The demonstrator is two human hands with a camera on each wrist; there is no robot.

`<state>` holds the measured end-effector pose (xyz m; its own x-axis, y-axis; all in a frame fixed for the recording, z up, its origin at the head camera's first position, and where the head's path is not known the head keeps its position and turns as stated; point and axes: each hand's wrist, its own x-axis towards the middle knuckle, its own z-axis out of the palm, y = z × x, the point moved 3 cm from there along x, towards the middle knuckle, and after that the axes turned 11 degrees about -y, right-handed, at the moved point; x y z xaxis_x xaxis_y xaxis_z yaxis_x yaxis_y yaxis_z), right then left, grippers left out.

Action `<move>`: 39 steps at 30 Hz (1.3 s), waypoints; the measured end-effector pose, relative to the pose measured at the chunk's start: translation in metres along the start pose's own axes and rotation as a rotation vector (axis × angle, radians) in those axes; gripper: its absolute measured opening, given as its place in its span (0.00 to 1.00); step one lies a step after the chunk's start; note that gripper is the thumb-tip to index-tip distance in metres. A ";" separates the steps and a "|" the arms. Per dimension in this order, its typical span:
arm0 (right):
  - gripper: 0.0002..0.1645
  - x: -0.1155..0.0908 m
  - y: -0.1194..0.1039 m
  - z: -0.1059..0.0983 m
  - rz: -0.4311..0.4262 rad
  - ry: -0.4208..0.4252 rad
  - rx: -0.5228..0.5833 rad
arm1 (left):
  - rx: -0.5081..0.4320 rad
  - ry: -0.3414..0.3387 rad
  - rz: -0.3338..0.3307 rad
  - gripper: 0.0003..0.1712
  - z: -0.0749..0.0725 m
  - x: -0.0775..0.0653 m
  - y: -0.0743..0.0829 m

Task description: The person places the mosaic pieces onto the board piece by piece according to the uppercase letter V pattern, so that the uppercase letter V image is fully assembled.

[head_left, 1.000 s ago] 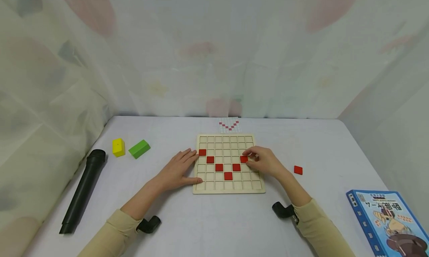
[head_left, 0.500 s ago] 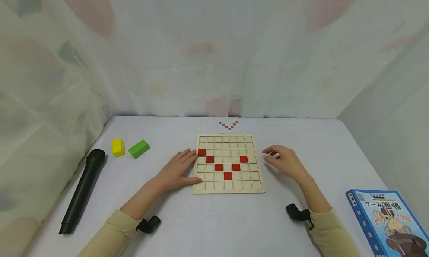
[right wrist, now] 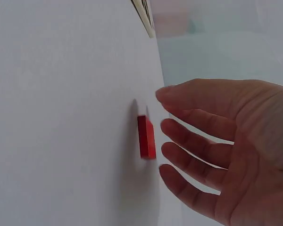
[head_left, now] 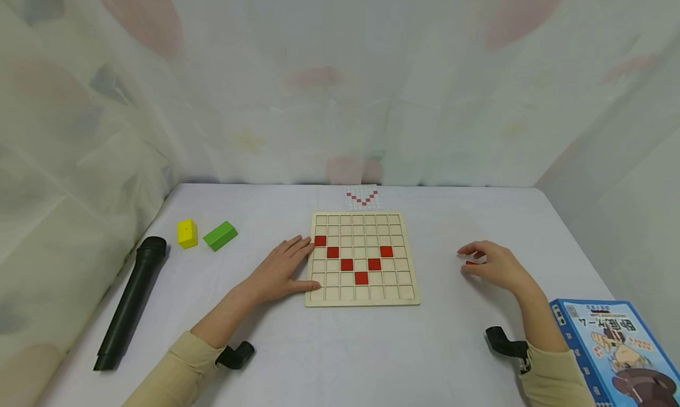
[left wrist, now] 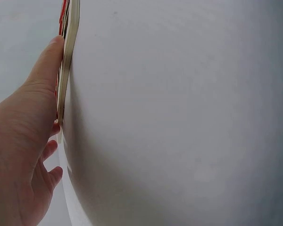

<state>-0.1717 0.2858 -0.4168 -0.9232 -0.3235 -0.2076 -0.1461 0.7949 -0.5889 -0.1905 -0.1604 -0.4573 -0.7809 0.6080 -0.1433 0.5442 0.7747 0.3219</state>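
A pale wooden grid board [head_left: 345, 294] lies on the white table, with several red square tiles set in its cells in a V-like arrangement. Against the board's left side rests my left hand [head_left: 278, 271], fingers extended; its thumb [left wrist: 48, 61] touches the board's edge. Well to the right of the board, my right hand [head_left: 496, 268] hovers over a loose red tile [right wrist: 146, 137]. That tile lies on the table, and a gap separates it from the loosely bent fingers [right wrist: 193, 134] in the right wrist view. From the head, the hand covers most of it.
A small card [head_left: 363, 197] printed with a red V pattern lies behind the board. Yellow [head_left: 187, 234] and green [head_left: 220, 236] blocks sit at left, near a black tube [head_left: 133, 301]. A blue illustrated box [head_left: 616, 348] stands at the right, near the right forearm.
My right hand has left the red tile at the board's right side and travelled right to the loose tile. My left hand and the board have stayed put.
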 end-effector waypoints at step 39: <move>0.21 0.023 0.000 0.012 0.013 0.094 0.061 | 0.000 -0.003 -0.012 0.56 0.000 0.000 0.000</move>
<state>-0.1887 0.2721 -0.4310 -0.9545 -0.2616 -0.1428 -0.1147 0.7647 -0.6340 -0.1901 -0.1600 -0.4575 -0.7866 0.5990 -0.1498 0.5346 0.7821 0.3202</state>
